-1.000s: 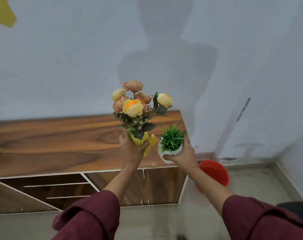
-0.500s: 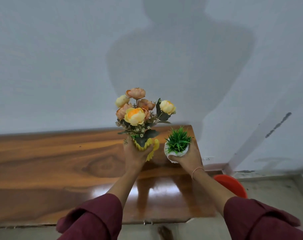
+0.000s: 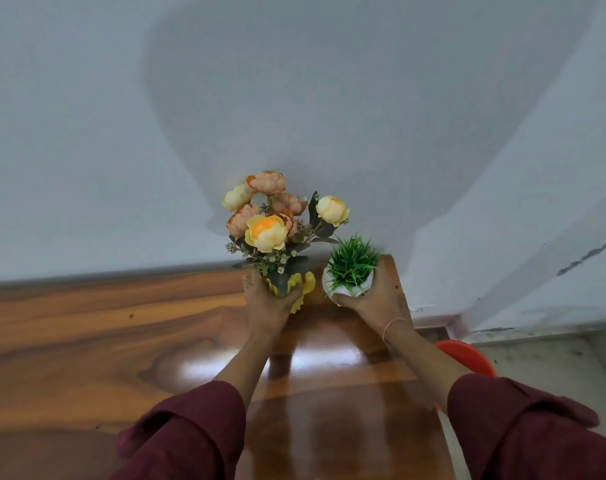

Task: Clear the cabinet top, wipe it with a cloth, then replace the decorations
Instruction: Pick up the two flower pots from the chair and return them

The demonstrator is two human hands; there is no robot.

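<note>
Wall (image 3: 86,133): pale grey, crossed by a broad shadow; the cabinet is set against it.
Cabinet top (image 3: 86,341): glossy brown wood grain; a bright reflection is seen between the forearms.
Sleeves (image 3: 190,431): dark maroon, worn on both arms.
Red tub (image 3: 467,356): partly seen on the floor beside the cabinet's right end.
Flower vase (image 3: 296,289): yellow, ribbed, filled with peach and cream blooms; held upright near the back right corner, wrapped by the left hand (image 3: 265,306).
Grass pot (image 3: 346,289): white, tufted green; just beside the vase, clasped by the right hand (image 3: 374,303).
</note>
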